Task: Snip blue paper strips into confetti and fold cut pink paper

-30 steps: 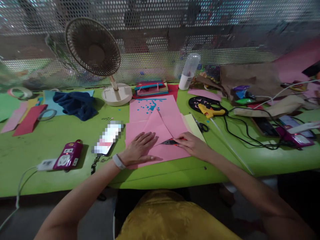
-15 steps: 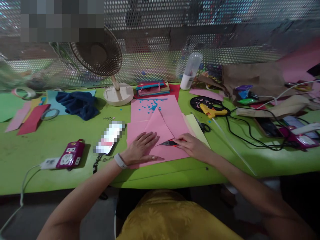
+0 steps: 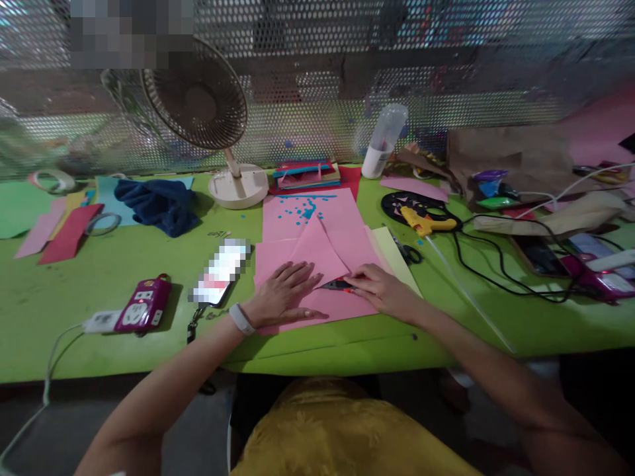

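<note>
On the green counter, a fan is set behind and to the left of the pink paper, which is laid out in overlapping sheets. The left hand is laid flat over the paper's near left part, fingers slightly spread. Over its near right part, the right hand is closed around a red-handled tool, dark tip pointed leftward. Blue scraps are scattered on the paper's far end
</note>
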`<action>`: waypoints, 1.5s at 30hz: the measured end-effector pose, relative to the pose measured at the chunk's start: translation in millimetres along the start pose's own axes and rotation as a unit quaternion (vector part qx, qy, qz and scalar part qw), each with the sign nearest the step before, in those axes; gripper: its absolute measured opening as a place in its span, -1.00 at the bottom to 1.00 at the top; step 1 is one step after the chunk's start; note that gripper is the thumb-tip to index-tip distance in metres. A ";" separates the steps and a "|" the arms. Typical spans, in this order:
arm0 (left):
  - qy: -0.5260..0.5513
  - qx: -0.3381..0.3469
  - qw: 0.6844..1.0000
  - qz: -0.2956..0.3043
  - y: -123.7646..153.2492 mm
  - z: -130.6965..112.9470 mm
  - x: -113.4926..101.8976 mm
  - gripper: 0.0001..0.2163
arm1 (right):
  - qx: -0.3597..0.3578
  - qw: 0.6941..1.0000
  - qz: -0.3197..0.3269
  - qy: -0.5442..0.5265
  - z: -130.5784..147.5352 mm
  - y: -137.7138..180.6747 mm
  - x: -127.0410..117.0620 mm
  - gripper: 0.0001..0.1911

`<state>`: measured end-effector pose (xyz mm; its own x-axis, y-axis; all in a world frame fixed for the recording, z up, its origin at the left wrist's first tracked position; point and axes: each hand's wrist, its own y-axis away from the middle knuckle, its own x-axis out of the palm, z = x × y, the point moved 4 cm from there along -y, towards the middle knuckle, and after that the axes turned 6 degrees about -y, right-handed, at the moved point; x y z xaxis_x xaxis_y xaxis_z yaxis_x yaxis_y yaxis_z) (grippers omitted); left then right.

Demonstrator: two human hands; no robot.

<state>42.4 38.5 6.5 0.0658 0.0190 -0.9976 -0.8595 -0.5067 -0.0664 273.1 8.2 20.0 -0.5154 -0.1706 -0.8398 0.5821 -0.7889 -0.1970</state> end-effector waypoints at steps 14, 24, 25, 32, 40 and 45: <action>0.008 -0.004 1.000 0.006 -0.6 -0.2 -2.1 -0.26 | 0.003 1.000 0.010 -0.022 -0.8 2.4 -0.2 -0.62; 0.007 -0.006 1.000 -0.002 -0.5 -0.5 -3.2 -0.26 | -0.002 1.000 0.004 -0.015 9.2 2.8 0.5 -0.64; 0.006 -0.006 1.000 -0.002 -0.4 -0.5 -3.3 -0.26 | -0.001 1.000 0.008 -0.008 10.3 1.8 1.3 -0.64; 0.005 -0.001 1.000 -0.007 1.5 1.5 0.2 -0.26 | -0.025 0.999 -0.002 -0.019 14.6 0.2 4.7 -0.64; 0.021 -0.034 0.999 0.008 -14.9 -6.7 1.3 -0.22 | -0.036 0.999 -0.011 -0.006 3.3 1.5 -5.7 -0.65; 0.032 -0.016 0.999 0.006 -12.2 8.3 -9.3 -0.43 | -0.037 0.999 -0.020 -0.004 -4.3 4.9 -5.3 -0.66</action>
<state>48.0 51.7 16.4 0.0893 -0.0422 -0.9951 -0.8436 -0.5343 -0.0531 281.4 7.8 21.3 -0.5442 -0.1448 -0.8263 0.6060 -0.7490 -0.2678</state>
